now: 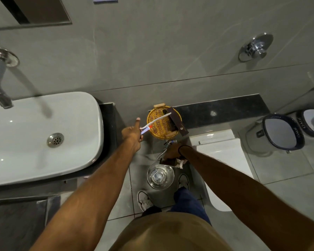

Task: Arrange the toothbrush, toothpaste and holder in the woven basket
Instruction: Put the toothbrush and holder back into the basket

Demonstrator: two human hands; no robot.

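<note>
**Toothbrush going in, box already half in the basket**

Just right of the frame's centre, the round honey-coloured woven basket (158, 126) sat on the dark stone ledge (225, 110). A long dark-brown carton (177, 122), probably the toothpaste, already lay across the basket's right side, its lower end sticking out past the rim. The left hand (131, 133) was closed around the blue-and-orange grip of a white toothbrush (157, 119), thumb raised, with the head end reaching over the basket's weave; I could not tell whether it had touched down.

Lower, near the centre of the frame, the right hand (172, 153) was curled around a dark item with something pale beside it; what it was stayed unclear, and it may have been the holder. A clear glass tumbler (160, 175) appeared just below that hand, unsupported as far as I could see.

By my reckoning one item was placed, one arriving, and the holder remained.
</note>
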